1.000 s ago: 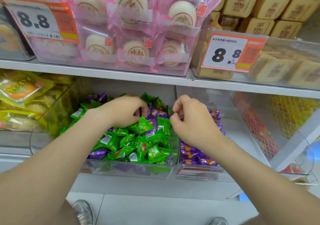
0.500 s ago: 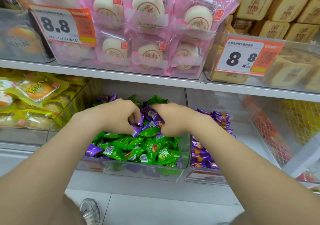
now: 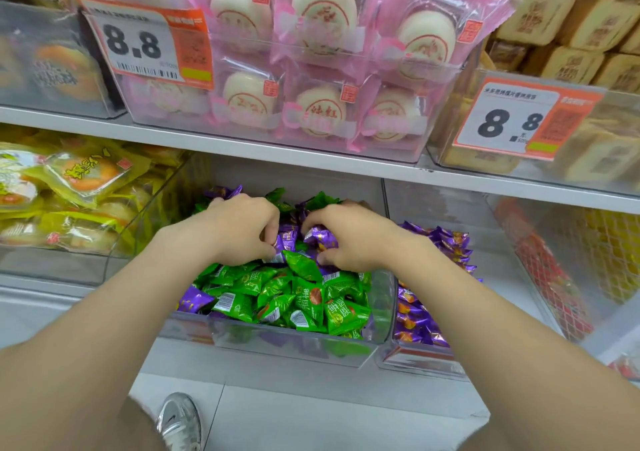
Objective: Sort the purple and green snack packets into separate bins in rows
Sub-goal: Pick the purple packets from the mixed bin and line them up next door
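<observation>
Head view. Both forearms are cut off at the lower frame edge. The fingertips of both hands are sunk among the packets and hidden. Print on the upper price tag (image 3: pixel 145 45) is blurred apart from "8.8"; the second price tag (image 3: pixel 519 121) reads the same.

Setting: shop shelving. A white shelf (image 3: pixel 242 145) carries pink-wrapped cakes (image 3: pixel 311 111) in a clear bin. Below it, yellow packs (image 3: pixel 86 176) lie to the left. The floor (image 3: pixel 311 426) is pale tile, with one shoe (image 3: pixel 180 423) visible.

The centre bin (image 3: pixel 277 343) is clear and holds mostly green packets (image 3: pixel 301 298), with a few purple ones mixed in. The right bin (image 3: pixel 415 364), touching it, holds purple packets (image 3: pixel 440 242) only.

The left hand (image 3: pixel 239 232) is over the centre bin with fingers curled down into the pile, against purple wrappers; whether it has hold of one cannot be told. The right hand (image 3: pixel 349 239), just beside it in the same bin, has finger and thumb curled round a purple packet (image 3: pixel 322 235).
</observation>
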